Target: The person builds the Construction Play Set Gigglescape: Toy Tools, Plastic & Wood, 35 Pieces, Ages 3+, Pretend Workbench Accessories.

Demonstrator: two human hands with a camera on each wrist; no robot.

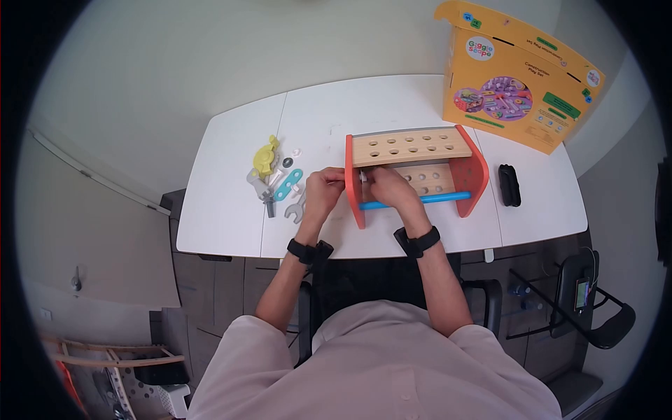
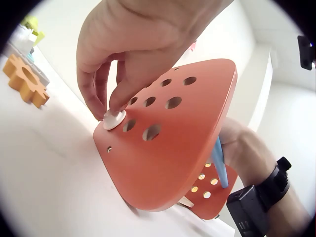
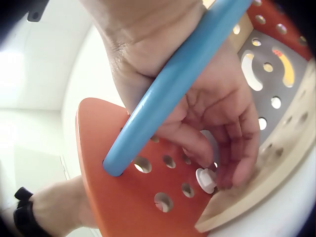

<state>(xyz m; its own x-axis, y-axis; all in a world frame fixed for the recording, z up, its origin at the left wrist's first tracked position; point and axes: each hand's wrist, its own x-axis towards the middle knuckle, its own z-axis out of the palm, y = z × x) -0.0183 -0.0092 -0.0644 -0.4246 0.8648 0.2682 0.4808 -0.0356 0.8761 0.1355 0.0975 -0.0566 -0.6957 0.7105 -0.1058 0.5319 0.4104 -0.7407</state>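
Here, the left hand [image 2: 133,44] pinches a white round fastener [image 2: 114,120] at the outer face of the toy workbench [image 1: 411,144]'s red side panel [image 2: 158,173]. Inside, seemingly opposite, the right hand [image 3: 219,111] has fingers beside a white hexagonal piece [image 3: 207,181]; whether they grip it, I cannot tell.

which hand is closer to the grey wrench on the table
Left. The left hand is just beside the grey wrench, at the outer face of the red side panel; the right hand is farther off, beyond that panel.

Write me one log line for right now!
left hand: pinches white flanged fastener outside red side panel | right hand: at white hex fastener inside same panel
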